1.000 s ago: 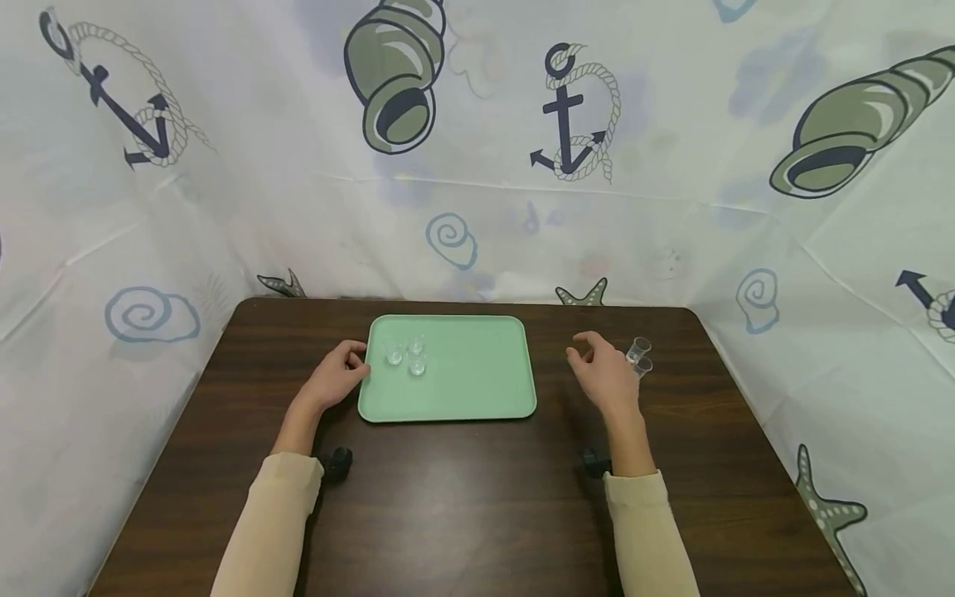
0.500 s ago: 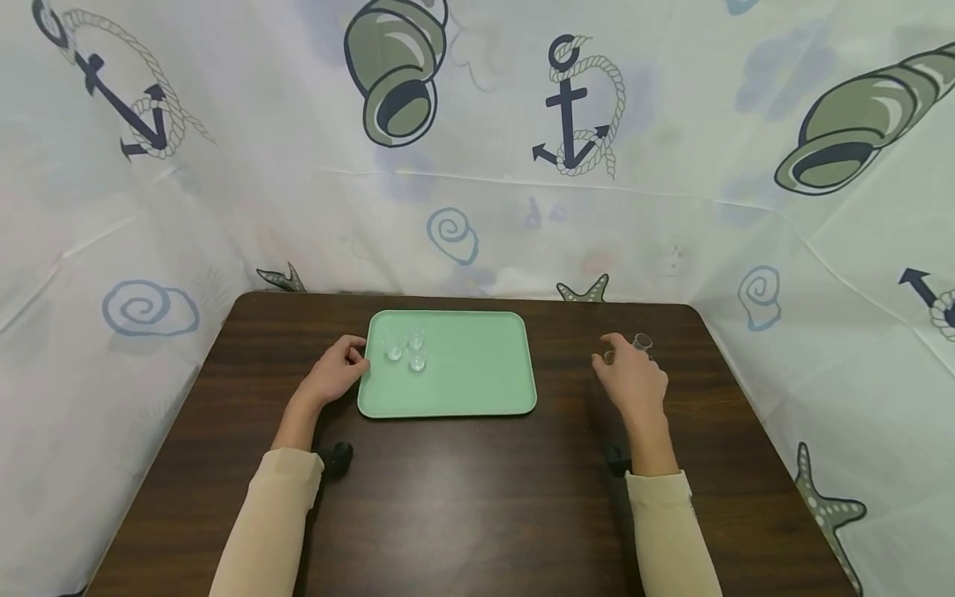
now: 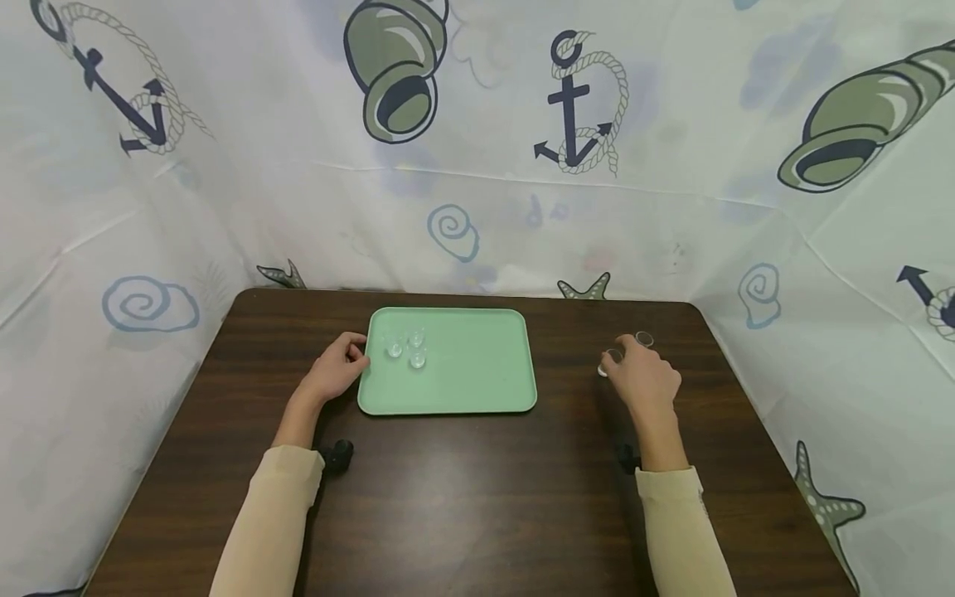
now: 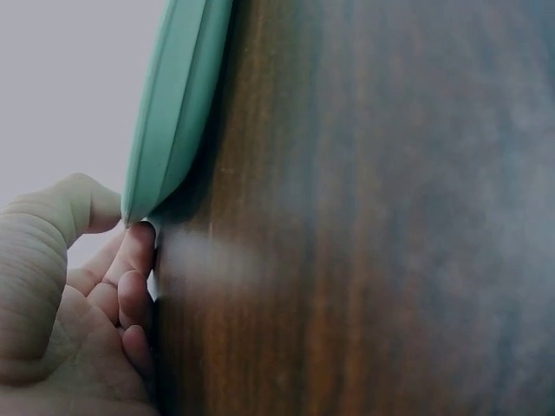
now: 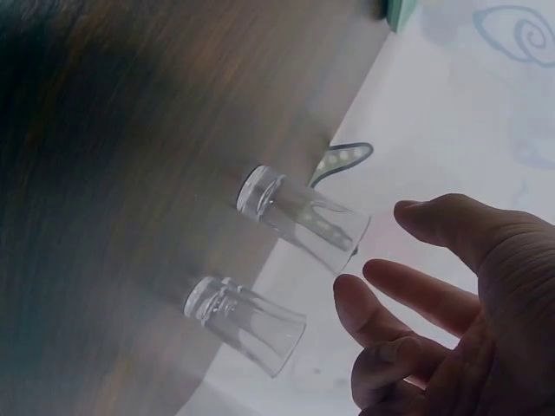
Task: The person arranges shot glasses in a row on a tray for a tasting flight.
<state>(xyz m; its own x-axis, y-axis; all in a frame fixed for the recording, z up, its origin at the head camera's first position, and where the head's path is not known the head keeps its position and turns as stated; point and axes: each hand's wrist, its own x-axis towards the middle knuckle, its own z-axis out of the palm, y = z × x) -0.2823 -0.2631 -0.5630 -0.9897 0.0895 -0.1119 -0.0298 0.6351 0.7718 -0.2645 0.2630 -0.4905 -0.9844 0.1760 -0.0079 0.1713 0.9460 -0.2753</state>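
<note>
My left hand [image 3: 337, 369] pinches the left edge of a pale green tray [image 3: 477, 373]; in the left wrist view the thumb [image 4: 97, 206] lies on the rim and fingers are below it. On the tray's left part stand three small clear shot glasses [image 3: 418, 360]. My right hand [image 3: 643, 377] is at the table's right side, over two more clear shot glasses. The right wrist view shows both upright, one shot glass [image 5: 303, 217] with its rim between the spread thumb and fingertips, apart from them, and the other shot glass [image 5: 247, 325] beside it.
Everything stands on a dark brown wooden table [image 3: 462, 497]. A white cloth [image 3: 492, 232] printed with anchors and shells hangs behind the table and along its sides. A black wrist camera [image 3: 337, 457] sits at the left wrist.
My right hand has moved right and over the two shot glasses at the right, hiding parts of them. My left hand stays at the tray's edge, and the tray has not moved on the table.
</note>
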